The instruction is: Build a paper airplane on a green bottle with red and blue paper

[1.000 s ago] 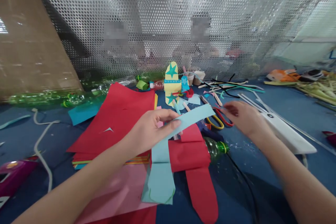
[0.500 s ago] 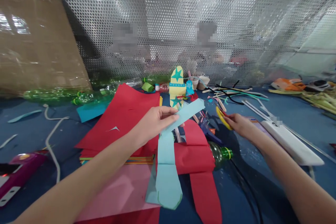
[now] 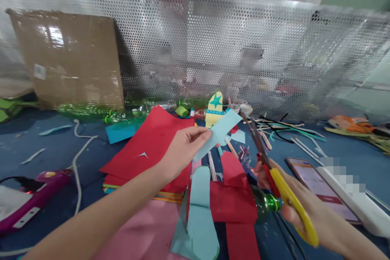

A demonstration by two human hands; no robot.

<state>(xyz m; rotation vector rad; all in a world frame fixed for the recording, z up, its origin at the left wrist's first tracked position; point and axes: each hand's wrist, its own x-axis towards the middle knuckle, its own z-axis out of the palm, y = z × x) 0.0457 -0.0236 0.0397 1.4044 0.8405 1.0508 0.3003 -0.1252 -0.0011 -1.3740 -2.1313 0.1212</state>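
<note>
My left hand (image 3: 184, 150) pinches a light blue paper strip (image 3: 224, 132) between thumb and fingers, held slanting up to the right above the work surface. In my right hand (image 3: 310, 205) are scissors (image 3: 284, 185) with yellow and red handles. Their blades point up and away, near the strip's far end; whether they touch it I cannot tell. Below the hands lies a green bottle (image 3: 265, 203) on its side, wrapped in red paper (image 3: 233, 201) with red flaps. A light blue round-ended paper piece (image 3: 202, 221) lies across the wrap's left end.
A stack of red paper (image 3: 152, 146) lies left of centre, with a pink sheet (image 3: 143, 227) in front. A purple power strip (image 3: 45, 187) sits at left, a phone (image 3: 323, 189) at right. Behind stand a yellow paper figure (image 3: 215, 107), cardboard (image 3: 76, 61) and a perforated metal panel (image 3: 210, 28).
My right hand has brought the scissors closer to me and swung their blades up toward the strip. My left hand still holds the strip. The camera view has tilted upward.
</note>
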